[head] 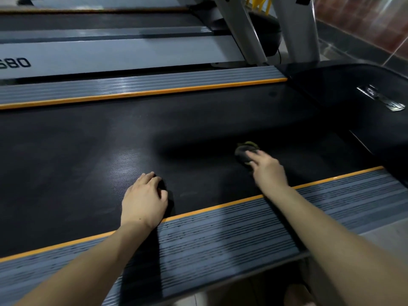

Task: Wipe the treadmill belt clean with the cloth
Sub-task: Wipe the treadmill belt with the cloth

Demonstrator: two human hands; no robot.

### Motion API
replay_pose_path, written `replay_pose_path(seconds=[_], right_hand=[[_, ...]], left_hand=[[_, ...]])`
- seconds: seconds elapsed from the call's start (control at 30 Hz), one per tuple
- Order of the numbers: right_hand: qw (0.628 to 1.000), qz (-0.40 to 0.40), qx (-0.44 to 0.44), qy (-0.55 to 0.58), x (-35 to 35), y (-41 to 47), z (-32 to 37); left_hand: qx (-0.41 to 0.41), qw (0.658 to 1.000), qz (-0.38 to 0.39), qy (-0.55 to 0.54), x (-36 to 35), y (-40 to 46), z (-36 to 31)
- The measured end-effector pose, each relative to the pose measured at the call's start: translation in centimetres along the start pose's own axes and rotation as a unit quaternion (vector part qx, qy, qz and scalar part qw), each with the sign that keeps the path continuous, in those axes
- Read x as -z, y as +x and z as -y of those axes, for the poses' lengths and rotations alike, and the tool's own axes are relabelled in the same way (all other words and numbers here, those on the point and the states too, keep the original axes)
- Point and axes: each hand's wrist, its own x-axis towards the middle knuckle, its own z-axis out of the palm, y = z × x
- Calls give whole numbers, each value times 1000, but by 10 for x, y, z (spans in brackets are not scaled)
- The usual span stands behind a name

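Treadmill belt (88,146), black and finely textured, fills the middle of my view, running between two grey ribbed side rails edged in orange: the near rail (220,235) under my forearms and the far rail (141,85) beyond. On the belt toward its front end I see the cloth (244,152), a small dark wad with a yellowish edge. My right hand (268,170) presses down on it with the fingers extended over it. My left hand (143,202) rests flat on the bare belt by the near rail, holding nothing. A black motor cover (344,93) with a metal badge sits ahead. Further off stand grey uprights (242,29), a neighbouring treadmill (110,54) and a reddish tiled wall (364,18).
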Motion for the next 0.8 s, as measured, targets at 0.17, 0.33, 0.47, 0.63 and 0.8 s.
replay_pose_path(seconds=[0.17,0.33,0.47,0.63,0.8], right_hand=[[998,-6,-59,-31,-19,-11,34],[992,114,55,27,-70,-62,120],[988,111,97,45,-42,-53,87],[999,7,-12,-32,7,-7,-7],[988,-1,-151,-35,-4,-11,19]], left_hand=[[1,1000,1,-2,0,1,-1],[9,1000,-6,-6,0,-1,-1],[7,1000,-4,0,-2,0,1],[-4,1000,-6,2,-5,3,3],[-12,1000,-1,8,-5,4,3]])
